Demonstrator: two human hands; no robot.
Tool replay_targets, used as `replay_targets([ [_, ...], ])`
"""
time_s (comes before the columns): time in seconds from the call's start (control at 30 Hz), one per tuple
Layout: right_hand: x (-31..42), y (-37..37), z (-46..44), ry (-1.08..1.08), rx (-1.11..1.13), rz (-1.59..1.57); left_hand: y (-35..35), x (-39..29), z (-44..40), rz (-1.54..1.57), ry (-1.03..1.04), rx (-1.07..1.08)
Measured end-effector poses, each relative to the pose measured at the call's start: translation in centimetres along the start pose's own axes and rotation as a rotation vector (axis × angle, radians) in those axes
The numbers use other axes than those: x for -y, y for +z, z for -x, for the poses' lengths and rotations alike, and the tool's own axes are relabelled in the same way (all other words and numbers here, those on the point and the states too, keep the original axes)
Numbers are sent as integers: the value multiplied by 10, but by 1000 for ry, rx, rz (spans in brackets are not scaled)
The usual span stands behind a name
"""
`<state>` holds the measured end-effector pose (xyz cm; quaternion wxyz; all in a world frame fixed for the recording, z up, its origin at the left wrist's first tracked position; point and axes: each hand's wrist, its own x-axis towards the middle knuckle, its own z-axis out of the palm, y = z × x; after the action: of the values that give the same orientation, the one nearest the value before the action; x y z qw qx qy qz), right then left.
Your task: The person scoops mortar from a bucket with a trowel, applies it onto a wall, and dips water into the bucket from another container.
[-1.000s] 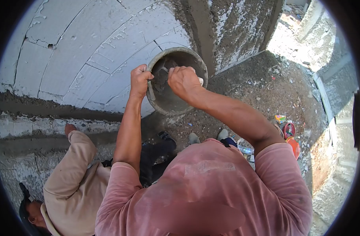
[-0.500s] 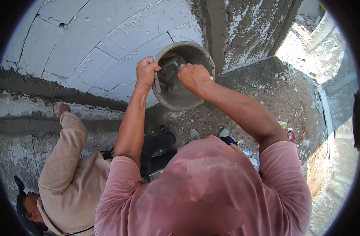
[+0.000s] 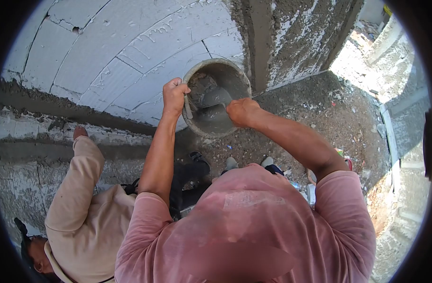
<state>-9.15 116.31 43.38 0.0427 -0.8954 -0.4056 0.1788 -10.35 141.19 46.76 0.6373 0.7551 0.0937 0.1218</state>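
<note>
A round bucket [image 3: 235,79] with a mortar-crusted rim hangs tilted in front of the block wall. My left hand [image 3: 174,98] is closed around its left rim, thumb over the edge. On the right, my right hand [image 3: 243,112] is closed on a trowel at the bucket's near-right side; the fist hides its handle. The grey trowel blade [image 3: 215,97] lies inside the bucket, against wet grey mortar [image 3: 202,85].
White block wall [image 3: 145,52] stands ahead, with a grey mortar band [image 3: 79,113] along it. At left, a co-worker in a beige top [image 3: 95,221] reaches to the wall. Rubble-strewn ground [image 3: 291,127] lies below; a pale strip [image 3: 389,137] runs at right.
The bucket has shifted slightly down and left. My right hand has moved down and right, and the trowel blade now shows broadly across the bucket. The co-worker's hand shifted slightly.
</note>
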Motion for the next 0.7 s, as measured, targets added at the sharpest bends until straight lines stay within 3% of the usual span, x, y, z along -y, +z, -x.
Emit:
replay_targets([
  [0.13, -26, 3, -21, 263, -81, -275, 12, 5, 14, -55, 63, -87],
  [0.23, -21, 33, -44, -177, 124, -5, 22, 22, 22, 23, 134, -127],
  [0.27, -13, 38, -41, 90, 136, -484, 24, 25, 21, 28, 134, -132],
  [0.37, 22, -4, 2, 158, 288, -716, 13, 33, 21, 22, 114, -162],
  [0.47, 52, -20, 23, 26, 101, -411, 3, 34, 17, -17, 82, -162],
  [0.57, 55, 12, 21, 10, 173, -239, 4, 30, 20, -2, 29, -195],
  [0.7, 17, 25, -3, 198, 98, -107, 11, 37, 40, 48, -64, -246],
])
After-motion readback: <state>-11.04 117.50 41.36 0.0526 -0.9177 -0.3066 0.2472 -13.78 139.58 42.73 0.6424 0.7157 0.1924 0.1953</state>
